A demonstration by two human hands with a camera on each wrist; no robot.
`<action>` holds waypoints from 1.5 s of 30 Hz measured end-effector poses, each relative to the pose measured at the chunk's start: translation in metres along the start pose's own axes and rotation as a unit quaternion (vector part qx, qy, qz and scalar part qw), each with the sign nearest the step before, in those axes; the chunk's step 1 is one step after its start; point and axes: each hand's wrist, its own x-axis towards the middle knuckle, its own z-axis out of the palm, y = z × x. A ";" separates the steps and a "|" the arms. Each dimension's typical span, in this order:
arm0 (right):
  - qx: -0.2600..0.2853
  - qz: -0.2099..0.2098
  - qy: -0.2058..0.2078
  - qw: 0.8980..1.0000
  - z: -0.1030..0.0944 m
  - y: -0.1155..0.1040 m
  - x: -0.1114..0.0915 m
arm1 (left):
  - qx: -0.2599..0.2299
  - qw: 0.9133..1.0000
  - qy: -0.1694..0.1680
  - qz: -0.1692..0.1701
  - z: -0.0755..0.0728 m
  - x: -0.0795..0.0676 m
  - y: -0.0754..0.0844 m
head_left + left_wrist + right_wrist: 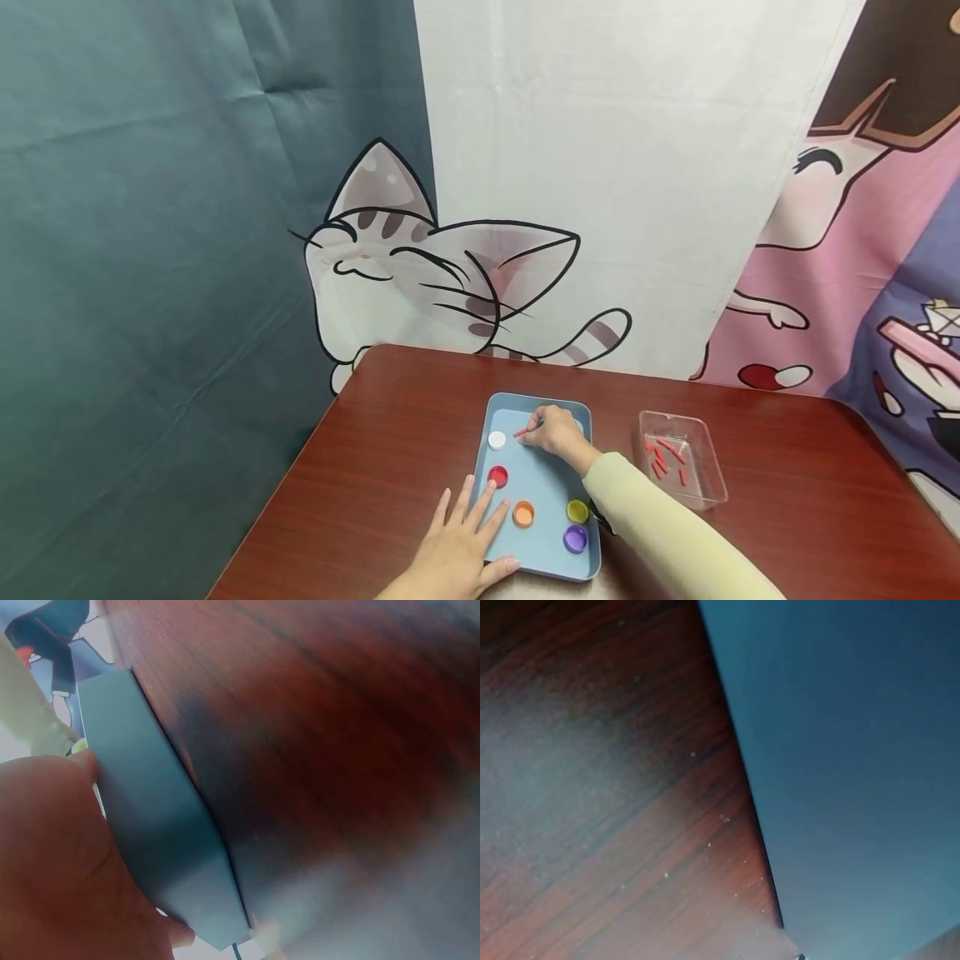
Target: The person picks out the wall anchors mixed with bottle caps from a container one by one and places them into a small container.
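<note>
Between the thumb and fingers of my right hand point(553, 430) is a short red stick point(521, 432), pinched over the far part of the blue tray point(543, 568). A white cap point(497, 440) lies just left of the stick. My left hand point(457, 546) rests with spread, straight fingers on the tray's near left edge, fingertips close to a red cap point(498, 476). In the left wrist view, that hand point(67, 855) lies along the tray's side wall point(161, 802). The right wrist view shows the tray's outer wall point(840, 772) but no fingers.
Also in the tray are an orange cap point(523, 514), a yellow cap point(577, 511) and a purple cap point(575, 538). To its right, a clear plastic box point(701, 492) contains several red sticks point(660, 458). Both stand on a brown wooden table point(360, 467), with printed curtains point(637, 167) behind.
</note>
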 end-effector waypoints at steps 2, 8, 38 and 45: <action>0.001 0.000 -0.002 1.000 0.000 0.000 0.000 | 0.014 1.000 0.008 0.004 0.003 0.000 -0.001; -0.003 0.001 -0.008 1.000 -0.002 -0.002 0.001 | 0.006 1.000 0.001 0.003 -0.001 0.000 0.000; -0.021 -0.030 -0.009 0.999 0.005 -0.006 0.002 | -0.014 1.000 -0.022 -0.006 -0.014 0.001 0.003; -0.022 -0.029 -0.008 0.999 0.005 -0.005 0.002 | -0.008 0.999 -0.031 -0.010 -0.015 0.001 0.003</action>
